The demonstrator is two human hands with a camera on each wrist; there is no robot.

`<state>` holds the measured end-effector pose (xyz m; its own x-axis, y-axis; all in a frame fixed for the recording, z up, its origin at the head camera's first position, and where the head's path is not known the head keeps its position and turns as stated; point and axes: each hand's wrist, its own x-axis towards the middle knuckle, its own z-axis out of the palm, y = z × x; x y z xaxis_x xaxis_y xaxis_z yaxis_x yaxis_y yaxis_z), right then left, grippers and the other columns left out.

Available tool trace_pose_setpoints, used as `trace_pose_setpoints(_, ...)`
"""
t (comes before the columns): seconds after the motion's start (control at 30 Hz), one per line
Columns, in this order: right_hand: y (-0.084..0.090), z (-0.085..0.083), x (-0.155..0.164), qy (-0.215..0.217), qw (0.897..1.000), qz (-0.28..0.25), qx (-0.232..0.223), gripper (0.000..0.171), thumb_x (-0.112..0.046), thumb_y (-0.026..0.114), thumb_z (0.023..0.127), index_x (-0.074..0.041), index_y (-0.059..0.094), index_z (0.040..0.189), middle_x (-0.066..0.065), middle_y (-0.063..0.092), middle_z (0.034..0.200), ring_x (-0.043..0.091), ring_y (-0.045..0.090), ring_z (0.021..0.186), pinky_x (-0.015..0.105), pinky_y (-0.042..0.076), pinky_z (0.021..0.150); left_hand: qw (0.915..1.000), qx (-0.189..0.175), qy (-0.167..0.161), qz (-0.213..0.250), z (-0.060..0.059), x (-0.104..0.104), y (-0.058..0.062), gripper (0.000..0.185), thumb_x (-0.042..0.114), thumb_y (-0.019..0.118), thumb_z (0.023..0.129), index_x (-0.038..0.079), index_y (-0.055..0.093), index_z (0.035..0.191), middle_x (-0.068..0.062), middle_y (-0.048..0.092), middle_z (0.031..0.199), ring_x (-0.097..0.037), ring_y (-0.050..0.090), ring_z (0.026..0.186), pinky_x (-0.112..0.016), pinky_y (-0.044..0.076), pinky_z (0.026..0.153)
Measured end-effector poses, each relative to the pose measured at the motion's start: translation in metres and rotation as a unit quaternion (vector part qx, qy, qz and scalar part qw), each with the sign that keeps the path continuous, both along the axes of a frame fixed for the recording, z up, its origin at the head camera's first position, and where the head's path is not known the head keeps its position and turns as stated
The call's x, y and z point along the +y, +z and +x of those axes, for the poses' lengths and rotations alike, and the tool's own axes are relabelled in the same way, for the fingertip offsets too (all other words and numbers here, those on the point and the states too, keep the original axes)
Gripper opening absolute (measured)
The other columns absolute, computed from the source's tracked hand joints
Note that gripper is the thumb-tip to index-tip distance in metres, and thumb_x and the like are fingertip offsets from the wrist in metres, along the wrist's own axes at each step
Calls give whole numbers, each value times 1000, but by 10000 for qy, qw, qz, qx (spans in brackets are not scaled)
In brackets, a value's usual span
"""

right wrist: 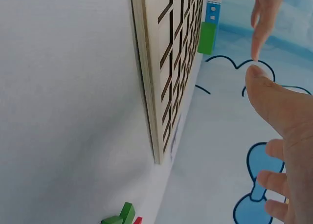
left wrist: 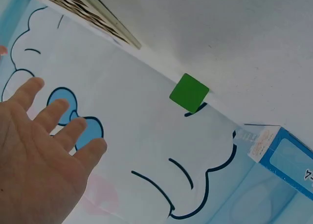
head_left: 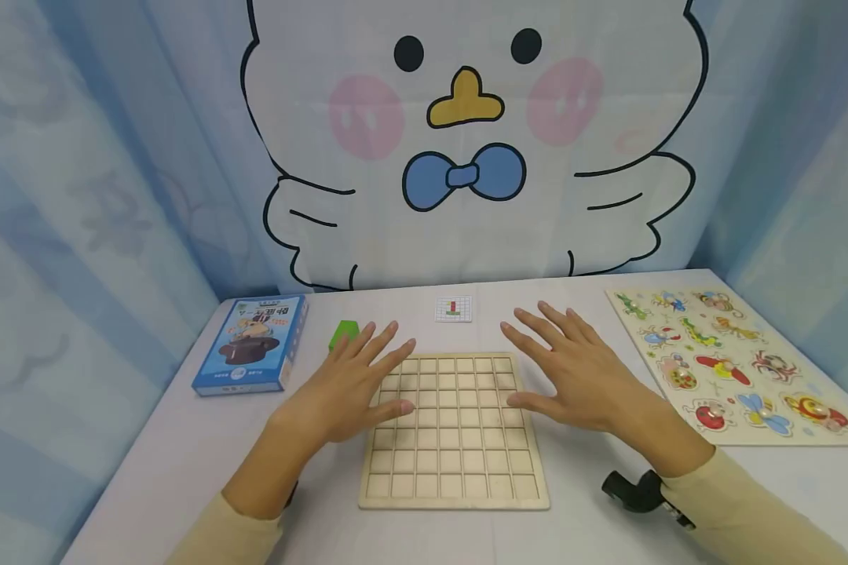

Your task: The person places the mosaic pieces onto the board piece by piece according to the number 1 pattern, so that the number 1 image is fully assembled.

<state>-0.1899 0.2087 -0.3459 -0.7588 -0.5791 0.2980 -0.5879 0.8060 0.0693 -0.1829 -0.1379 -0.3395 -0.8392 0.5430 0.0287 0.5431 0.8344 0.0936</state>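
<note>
1. Both hands hover flat over the wooden grid board (head_left: pixel 452 431) in the lower middle of the head view. The left hand (head_left: pixel 353 384) has its fingers spread and straight over the board's upper left corner, holding nothing.
2. The right hand (head_left: pixel 572 373) mirrors it over the upper right corner, fingers fanned out, thumb pointing inward, nothing pinched.
3. The board lies flat on the white table (head_left: pixel 184 447), all its square cells bare.
4. Just past the left fingertips sits a green block (head_left: pixel 342 333), partly hidden behind them.
5. Left of that lies a blue box (head_left: pixel 250 344).
6. A small card (head_left: pixel 454 308) lies above the board, center frame.
7. Far right is an animal peg puzzle (head_left: pixel 735 365), well apart from the hands.
</note>
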Motion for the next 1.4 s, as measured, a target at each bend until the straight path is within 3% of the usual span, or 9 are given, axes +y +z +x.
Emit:
trace_pose_setpoints(0.23,-1,3,17,60,9999,-65,-80,87,-65,66,91,-22,36,160,10,39,162,41,26,152,63,21,121,9982,-537,-34,259,1,-2,-3,82,64,56,98,28,23,164,-5,11,173,-37,7,158,-60,11,125)
trace_pose_setpoints(0.57,-3,4,36,91,9998,-126,-101,82,-62,67,92,-23,39,158,10,45,158,41,32,149,63,28,118,9936,-1023,34,475,0,-5,-4,81,61,60,97,28,29,163,-4,17,172,-35,11,158,-58,14,125)
trace_pose_setpoints(1.0,-7,6,62,-105,9968,-391,-683,78,-63,66,92,-25,42,156,8,48,156,43,32,148,68,28,114,9881,-1447,162,489,0,-9,-7,83,62,67,91,26,37,160,-4,22,171,-34,19,157,-60,24,122)
trace_pose_setpoints(1.4,-15,3,89,-99,9888,-892,-1191,67,-48,74,93,-21,51,150,10,55,147,38,42,138,66,41,105,9819,-1803,391,422,-2,-14,-9,86,61,73,87,24,41,158,-8,27,169,-35,26,155,-57,27,122)
